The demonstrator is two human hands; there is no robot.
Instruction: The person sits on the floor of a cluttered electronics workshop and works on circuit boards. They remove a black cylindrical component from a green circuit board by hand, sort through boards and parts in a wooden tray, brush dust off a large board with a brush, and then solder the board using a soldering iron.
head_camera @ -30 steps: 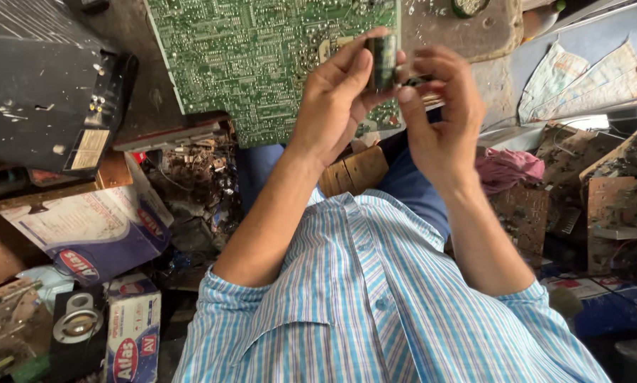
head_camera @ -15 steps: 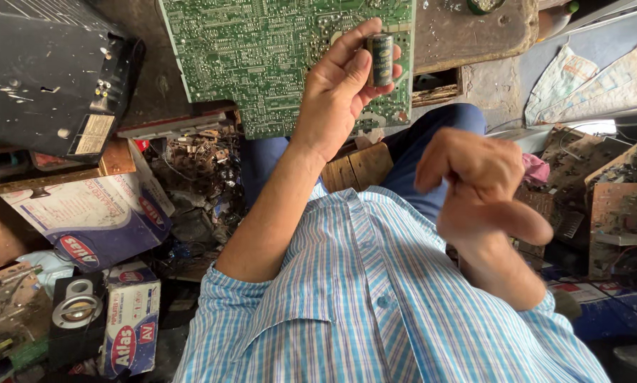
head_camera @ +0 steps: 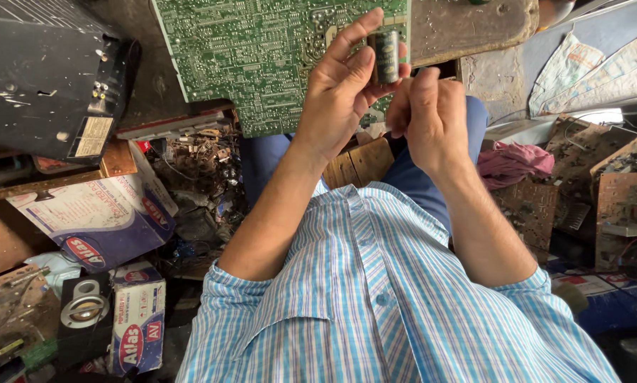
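I see left hand (head_camera: 343,92) pinching dark cylinder (head_camera: 386,55) | right hand (head_camera: 428,113) curled, just beside it | green circuit board (head_camera: 261,50) behind

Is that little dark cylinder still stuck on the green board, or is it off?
Off. The dark cylinder is pinched in the left hand, lifted clear of the green circuit board, with the right hand just beside it.

Cluttered floor (head_camera: 191,241) carries a big green circuit board (head_camera: 247,57), a black metal case (head_camera: 42,71) and printed cardboard boxes (head_camera: 98,220). Brown circuit boards (head_camera: 616,206) and a pink cloth (head_camera: 513,162) lie at the other side.
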